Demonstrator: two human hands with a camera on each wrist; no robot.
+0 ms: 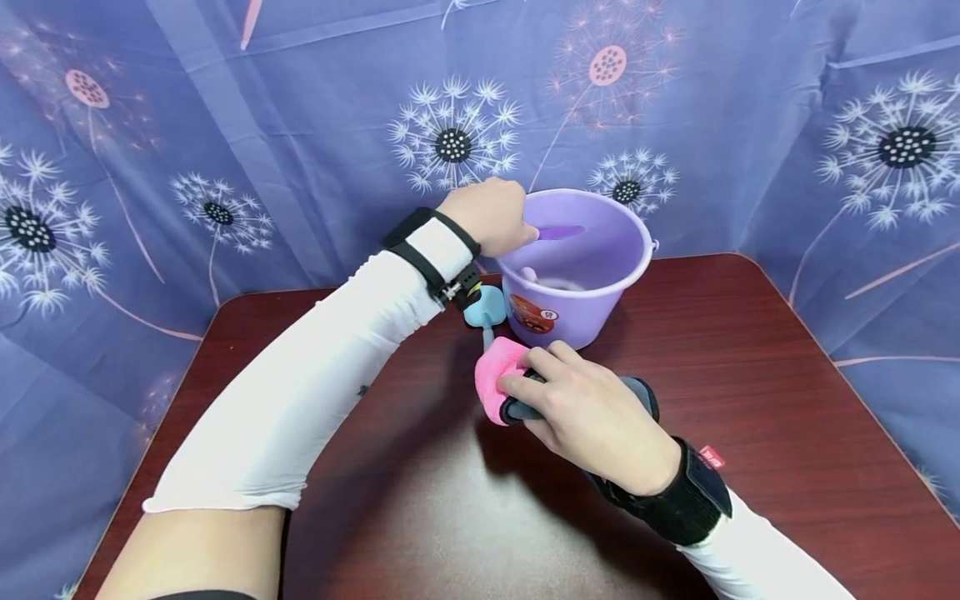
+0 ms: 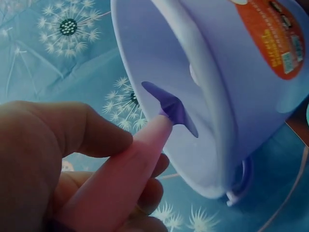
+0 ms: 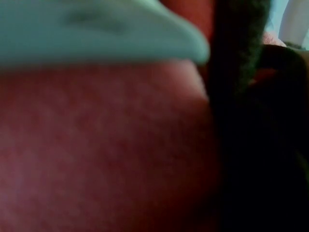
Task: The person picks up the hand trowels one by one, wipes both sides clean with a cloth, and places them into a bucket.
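My left hand [image 1: 487,215] is at the left rim of a purple bucket [image 1: 555,312]. It grips the pink handle [image 2: 128,174] of a small shovel-like tool, whose purple head [image 2: 171,106] points into the bucket's mouth. My right hand [image 1: 592,408], in front of the bucket, holds a soft pink and grey item [image 1: 495,379] with black edging; its kind cannot be made out. Just beyond that item a light-blue toy shovel [image 1: 486,306] lies on the table, partly covered. The right wrist view is blurred and mostly shows skin, a pale edge and a black strap.
The bucket stands near the back edge of a dark red-brown table [image 1: 720,333]. Inside it a small pale lilac piece [image 1: 527,273] shows. A blue curtain [image 1: 330,142] with dandelion prints hangs behind and at both sides.
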